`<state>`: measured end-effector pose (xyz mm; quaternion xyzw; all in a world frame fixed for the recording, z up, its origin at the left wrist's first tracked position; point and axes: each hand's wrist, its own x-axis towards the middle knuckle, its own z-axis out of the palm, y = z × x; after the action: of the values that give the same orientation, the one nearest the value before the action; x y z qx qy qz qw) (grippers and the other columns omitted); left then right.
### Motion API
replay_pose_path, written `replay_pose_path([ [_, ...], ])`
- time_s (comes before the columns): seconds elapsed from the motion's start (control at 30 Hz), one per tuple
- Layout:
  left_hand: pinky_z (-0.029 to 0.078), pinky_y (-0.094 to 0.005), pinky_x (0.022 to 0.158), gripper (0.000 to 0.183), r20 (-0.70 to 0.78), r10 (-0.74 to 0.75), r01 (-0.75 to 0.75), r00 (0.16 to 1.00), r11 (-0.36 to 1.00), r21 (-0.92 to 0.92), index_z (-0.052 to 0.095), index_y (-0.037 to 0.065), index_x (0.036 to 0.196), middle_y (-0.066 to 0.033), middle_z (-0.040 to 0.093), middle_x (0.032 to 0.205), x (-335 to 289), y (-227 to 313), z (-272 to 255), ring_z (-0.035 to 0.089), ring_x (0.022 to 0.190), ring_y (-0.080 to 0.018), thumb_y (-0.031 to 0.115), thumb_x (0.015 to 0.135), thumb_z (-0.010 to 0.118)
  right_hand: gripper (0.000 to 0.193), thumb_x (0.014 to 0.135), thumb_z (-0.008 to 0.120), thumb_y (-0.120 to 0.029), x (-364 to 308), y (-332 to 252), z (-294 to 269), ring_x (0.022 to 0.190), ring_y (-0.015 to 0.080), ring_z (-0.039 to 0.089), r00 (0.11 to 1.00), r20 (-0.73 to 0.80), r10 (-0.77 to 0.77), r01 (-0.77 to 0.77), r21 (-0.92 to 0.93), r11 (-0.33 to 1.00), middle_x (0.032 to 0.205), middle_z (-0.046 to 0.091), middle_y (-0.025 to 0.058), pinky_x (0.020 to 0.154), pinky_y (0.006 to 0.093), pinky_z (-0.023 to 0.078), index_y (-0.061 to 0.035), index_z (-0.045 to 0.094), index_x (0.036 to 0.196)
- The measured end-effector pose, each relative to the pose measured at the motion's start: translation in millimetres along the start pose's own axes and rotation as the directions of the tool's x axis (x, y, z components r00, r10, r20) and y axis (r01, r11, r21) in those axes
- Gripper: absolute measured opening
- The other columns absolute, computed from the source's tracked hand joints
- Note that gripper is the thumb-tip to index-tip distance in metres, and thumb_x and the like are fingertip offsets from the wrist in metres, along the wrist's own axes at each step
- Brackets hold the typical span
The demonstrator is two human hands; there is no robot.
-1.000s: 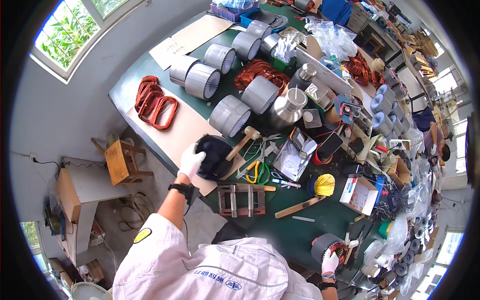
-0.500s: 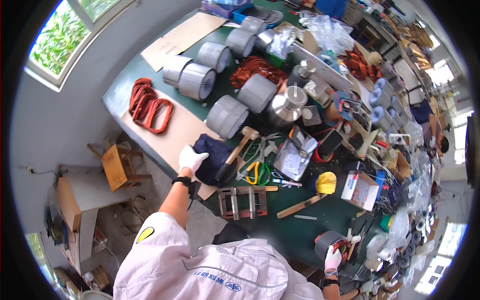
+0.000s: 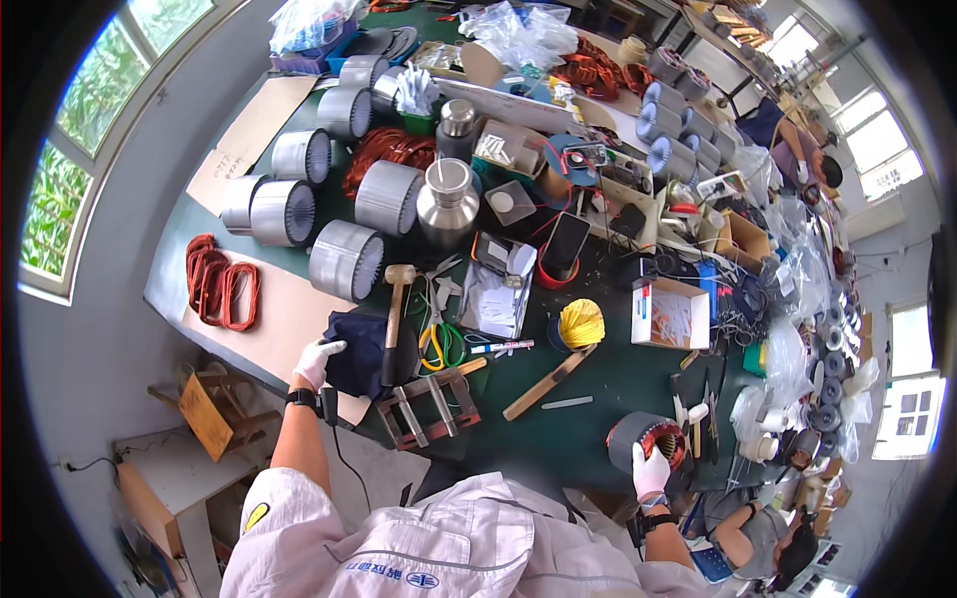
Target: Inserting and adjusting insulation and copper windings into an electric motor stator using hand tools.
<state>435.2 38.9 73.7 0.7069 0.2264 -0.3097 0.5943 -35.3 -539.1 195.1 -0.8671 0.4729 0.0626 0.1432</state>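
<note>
Over green tabletop (image 3: pixel 613 377), forearms (image 3: pixel 301 444) splay apart, left fingers (image 3: pixel 333 348) against cloth (image 3: pixel 359 357), right fingers (image 3: pixel 653 460) on stator (image 3: pixel 627 437) (grips unclear).

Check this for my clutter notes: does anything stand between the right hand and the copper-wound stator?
Nothing visible does. The gloved right hand overlaps the near side of the copper-wound stator and appears to touch it. The white-headed tool lies to the stator's right, outside that path.
</note>
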Motion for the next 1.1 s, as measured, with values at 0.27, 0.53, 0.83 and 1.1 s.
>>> replay_pose_path([
  [0.27,0.055,-0.0355,0.102,0.043,-0.012,0.19,-0.19,0.982,0.969,-0.16,0.064,0.0,0.135,-0.0098,0.072,0.122,-45.8,6.4,-9.4,0.07,0.109,-0.0234,0.005,0.092,0.071,0.043,0.095,0.07,-0.042,-1.0,0.5,-6.1,0.091,0.0464,0.07,0.998,0.017,-0.054,0.054,-0.033,0.998,0.094,0.074,0.0259,0.083,0.0523,0.055,0.0006,0.073,0.102],
  [0.53,0.058,-0.0402,0.1,0.05,-0.189,0.307,-0.343,0.933,0.917,-0.202,0.057,0.006,0.145,-0.0111,0.067,0.132,-144.0,20.1,-56.4,0.068,0.117,-0.0252,0.013,0.097,0.068,0.037,0.086,0.079,-0.041,23.1,46.0,-15.4,0.068,0.036,0.067,0.92,-0.068,-0.386,0.379,-0.097,0.92,0.072,0.068,0.0148,0.064,0.0482,0.054,-0.0072,0.067,0.075],
  [0.83,0.058,-0.0383,0.098,0.051,0.135,0.23,-0.225,0.964,0.973,-0.056,0.057,0.002,0.141,-0.012,0.069,0.126,-240.6,33.1,207.0,0.07,0.107,-0.0241,0.004,0.092,0.066,0.038,0.078,0.08,-0.046,88.1,126.1,-62.5,0.063,0.0288,0.067,0.632,-0.01,-0.775,0.773,-0.058,0.631,0.066,0.066,0.0088,0.064,0.0419,0.055,-0.0109,0.067,0.069],
  [1.1,0.054,-0.0339,0.1,0.053,0.647,0.0,-0.347,0.763,0.844,0.409,0.064,-0.004,0.136,-0.011,0.074,0.12,-201.5,-75.7,454.0,0.07,0.108,-0.0182,0.008,0.086,0.079,0.033,0.079,0.081,-0.041,85.3,129.5,-58.5,0.069,0.0274,0.068,0.619,-0.077,-0.782,0.785,0.038,0.618,0.068,0.066,0.0087,0.069,0.0414,0.055,-0.0106,0.069,0.077],
])
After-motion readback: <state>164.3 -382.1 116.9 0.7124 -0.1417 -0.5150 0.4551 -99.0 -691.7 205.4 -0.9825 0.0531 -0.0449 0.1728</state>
